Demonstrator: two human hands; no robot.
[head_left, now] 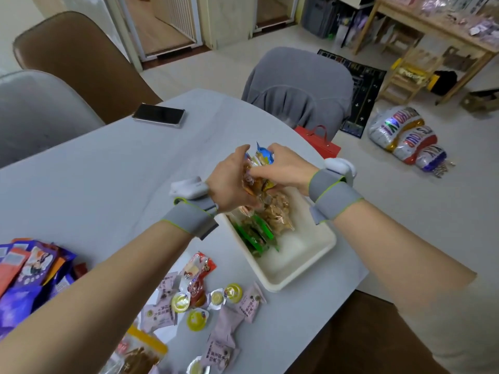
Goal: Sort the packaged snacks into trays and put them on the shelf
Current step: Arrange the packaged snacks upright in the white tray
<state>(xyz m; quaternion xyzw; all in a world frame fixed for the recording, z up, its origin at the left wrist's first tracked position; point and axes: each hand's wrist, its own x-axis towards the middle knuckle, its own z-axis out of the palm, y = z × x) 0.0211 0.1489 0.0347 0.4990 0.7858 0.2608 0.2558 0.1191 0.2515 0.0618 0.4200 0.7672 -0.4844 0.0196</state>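
Both hands meet over the far end of the white tray (302, 276). Left hand (229, 182) and right hand (283, 168) both grip a bunch of snack packets (259, 168), fingers curled round it. Bunch stands upright, long axis vertical, directly above packets already in tray. Loose snacks lie near left.

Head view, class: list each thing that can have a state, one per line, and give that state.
left hand: gripping the held snack packets
right hand: gripping the same packets
held snack packets: bunched upright, above the tray's far end
white tray: on the table, partly filled
green packets: lying in the tray
phone: flat, screen dark
loose snacks: unsorted on the table
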